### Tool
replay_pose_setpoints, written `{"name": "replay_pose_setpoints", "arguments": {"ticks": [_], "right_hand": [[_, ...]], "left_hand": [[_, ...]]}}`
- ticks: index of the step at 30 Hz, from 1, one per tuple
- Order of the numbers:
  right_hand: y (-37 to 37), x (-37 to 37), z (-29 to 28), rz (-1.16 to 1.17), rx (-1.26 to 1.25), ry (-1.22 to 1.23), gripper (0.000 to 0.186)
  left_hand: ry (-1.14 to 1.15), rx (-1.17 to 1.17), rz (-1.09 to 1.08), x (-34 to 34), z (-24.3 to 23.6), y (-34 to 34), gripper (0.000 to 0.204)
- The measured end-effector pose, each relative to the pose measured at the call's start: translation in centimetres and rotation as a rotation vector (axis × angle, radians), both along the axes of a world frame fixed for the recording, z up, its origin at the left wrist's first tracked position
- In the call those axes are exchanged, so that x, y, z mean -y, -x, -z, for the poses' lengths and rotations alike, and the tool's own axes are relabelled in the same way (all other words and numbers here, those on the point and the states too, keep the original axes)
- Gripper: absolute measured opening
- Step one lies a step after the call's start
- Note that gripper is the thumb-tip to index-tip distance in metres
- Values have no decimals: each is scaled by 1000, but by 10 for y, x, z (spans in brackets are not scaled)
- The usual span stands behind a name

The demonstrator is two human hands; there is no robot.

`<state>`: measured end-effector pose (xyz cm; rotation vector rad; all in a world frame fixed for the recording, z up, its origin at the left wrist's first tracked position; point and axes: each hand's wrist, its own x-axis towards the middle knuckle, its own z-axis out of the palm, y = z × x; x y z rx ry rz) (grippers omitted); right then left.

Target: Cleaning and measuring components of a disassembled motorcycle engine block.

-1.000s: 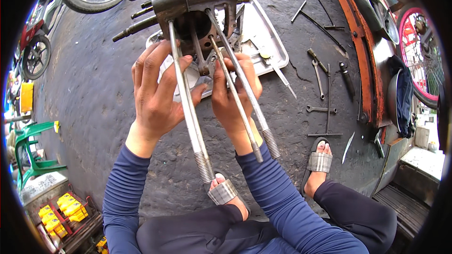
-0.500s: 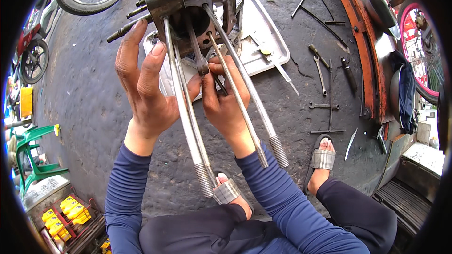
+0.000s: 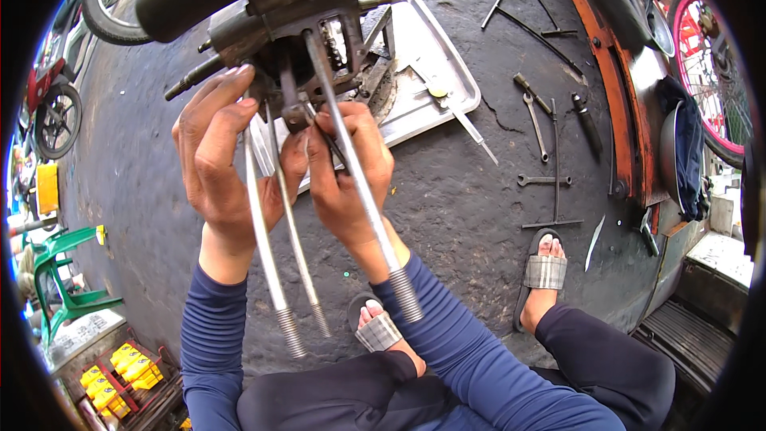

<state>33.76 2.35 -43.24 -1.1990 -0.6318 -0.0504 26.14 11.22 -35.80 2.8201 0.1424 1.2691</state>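
At the upper left of centre, a dark engine crankcase point(image 3: 279, 20) has long metal studs point(image 3: 363, 179) pointing toward me, threaded at their near ends. A connecting rod point(image 3: 290, 84) juts from its opening. My left hand point(image 3: 227, 148) is beside the studs, its curved fingers apart, fingertips at the crankcase's edge and thumb near the rod's end. My right hand point(image 3: 351, 175) is closed at the connecting rod's end, with a thin dark rod point(image 3: 333, 146) between its fingers. Fingers hide part of the rod's end.
Behind the engine, a metal tray point(image 3: 447, 56) holds a caliper point(image 3: 459, 112) that overhangs its edge. Wrenches point(image 3: 536, 128) and T-handle tools point(image 3: 527, 28) lie on the dark floor to the right, near an orange metal frame point(image 3: 618, 88). A green chair point(image 3: 68, 271) stands at left.
The crankcase and its studs have shifted left and turned. Both hands have moved left with them, and my left fingers are more curled and closer together. My right hand stays at the connecting rod's end.
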Motion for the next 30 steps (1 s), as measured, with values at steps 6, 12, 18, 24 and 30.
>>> {"name": "replay_pose_setpoints", "arguments": {"ticks": [6, 12, 18, 24, 30], "right_hand": [[1, 5, 0, -65, -142, 23, 14], [-1, 13, 5, -63, -135, 57, 15], [-7, 3, 7, -63, 52, -40, 15], [-16, 5, -3, -77, 56, -60, 15], [-10, 3, 3, -75, 34, -34, 15]], "left_hand": [[-44, 76, -46, 3, 5, -9, 41], [-33, 42, -83, 10, 1, -11, 32], [0, 53, -106, 13, 5, -10, 29], [-19, 61, -103, 13, -1, -15, 26], [-33, 52, -120, 5, 3, -11, 26]]}}
